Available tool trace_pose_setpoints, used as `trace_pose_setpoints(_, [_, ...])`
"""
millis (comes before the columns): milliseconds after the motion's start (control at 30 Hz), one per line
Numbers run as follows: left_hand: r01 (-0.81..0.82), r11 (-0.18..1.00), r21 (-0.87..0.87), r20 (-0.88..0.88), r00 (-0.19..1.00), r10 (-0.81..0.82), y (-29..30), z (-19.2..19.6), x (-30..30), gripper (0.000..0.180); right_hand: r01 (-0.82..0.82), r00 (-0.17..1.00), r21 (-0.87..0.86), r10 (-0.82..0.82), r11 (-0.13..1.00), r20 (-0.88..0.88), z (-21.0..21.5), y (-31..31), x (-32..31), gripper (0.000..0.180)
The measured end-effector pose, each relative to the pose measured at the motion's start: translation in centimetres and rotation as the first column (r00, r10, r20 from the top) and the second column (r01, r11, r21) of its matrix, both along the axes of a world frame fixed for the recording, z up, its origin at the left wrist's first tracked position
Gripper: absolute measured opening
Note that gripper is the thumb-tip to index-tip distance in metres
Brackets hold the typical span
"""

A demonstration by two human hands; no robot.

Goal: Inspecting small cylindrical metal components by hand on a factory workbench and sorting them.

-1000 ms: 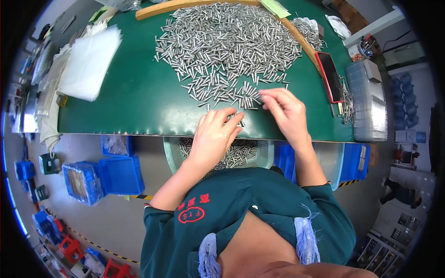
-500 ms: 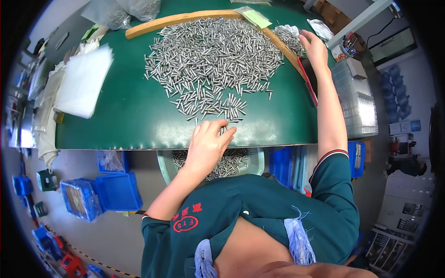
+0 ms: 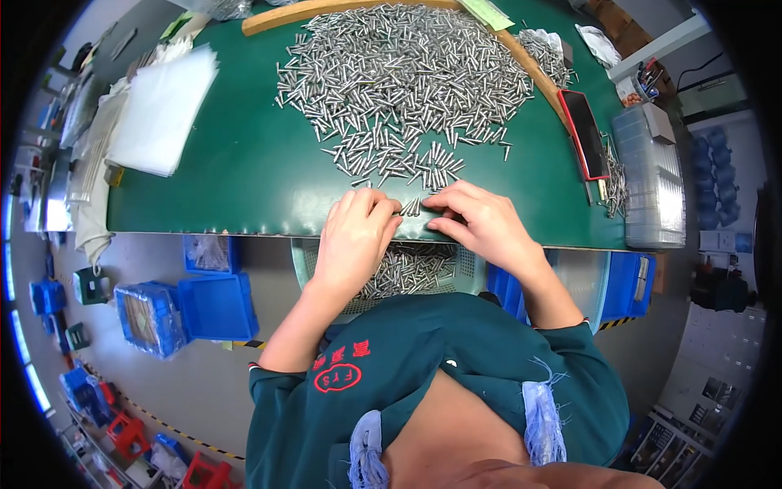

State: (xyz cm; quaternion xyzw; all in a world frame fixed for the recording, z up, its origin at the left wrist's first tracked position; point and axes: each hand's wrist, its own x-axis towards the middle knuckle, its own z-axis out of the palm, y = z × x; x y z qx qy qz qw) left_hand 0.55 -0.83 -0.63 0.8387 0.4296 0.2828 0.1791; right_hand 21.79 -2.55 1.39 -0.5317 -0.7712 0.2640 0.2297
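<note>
A small cluster of tapered metal pins (image 3: 411,207) stands on the green table near its front edge, between my two hands. From the left, my left hand (image 3: 354,236) reaches it with fingers curled and thumb drawn in; what lies inside these fingers is hidden. On the other side, my right hand (image 3: 481,224) has its index finger and thumb apart, the fingertips beside the cluster. Just beyond, a large spread heap of the same pins (image 3: 407,73) covers the middle of the table, with a few loose ones at its near edge.
A curved wooden strip (image 3: 542,81) borders the heap. To the right lie a red-edged phone (image 3: 582,134), more pins (image 3: 615,175) and clear plastic boxes (image 3: 648,179). White sheets (image 3: 163,114) lie at the left. Under the table edge sits a green basket (image 3: 305,259) of pins.
My right hand has come from the far right, by the wooden strip, to the front edge opposite my left hand. The phone it covered now shows. The view has shifted slightly.
</note>
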Motion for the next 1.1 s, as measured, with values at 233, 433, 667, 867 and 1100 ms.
trace_pose_setpoints(233, [-0.022, 1.0, 0.008, -0.005, 1.0, 0.022, -0.4, 0.0, -0.7, 0.013, 0.022, 0.997, 0.213, -0.037, 0.977, 0.064, -0.2, -0.2, -1.7, 0.023])
trace_pose_setpoints(433, [-0.226, 0.969, 0.099, -0.021, 0.973, 0.229, 1.7, -0.2, -0.5, 0.013, 0.006, 0.999, 0.288, -0.016, 0.958, 0.033, -1.7, -0.1, -2.5, 0.017])
trace_pose_setpoints(667, [-0.185, 0.973, 0.135, -0.081, 0.977, 0.197, 2.2, -1.2, 0.9, 0.013, 0.021, 0.997, 0.337, -0.045, 0.941, 0.062, -1.8, -0.1, -2.3, 0.014])
trace_pose_setpoints(867, [-0.066, 0.991, 0.116, -0.155, 0.984, 0.084, 0.9, -0.3, 0.5, 0.01, 0.039, 0.996, 0.331, -0.065, 0.943, 0.068, -1.8, 0.0, -1.6, 0.014])
trace_pose_setpoints(1100, [-0.185, 0.976, 0.117, -0.124, 0.972, 0.2, 2.1, 0.4, -1.4, 0.019, -0.018, 0.997, 0.312, -0.004, 0.95, 0.072, -1.5, 0.4, -2.1, 0.017])
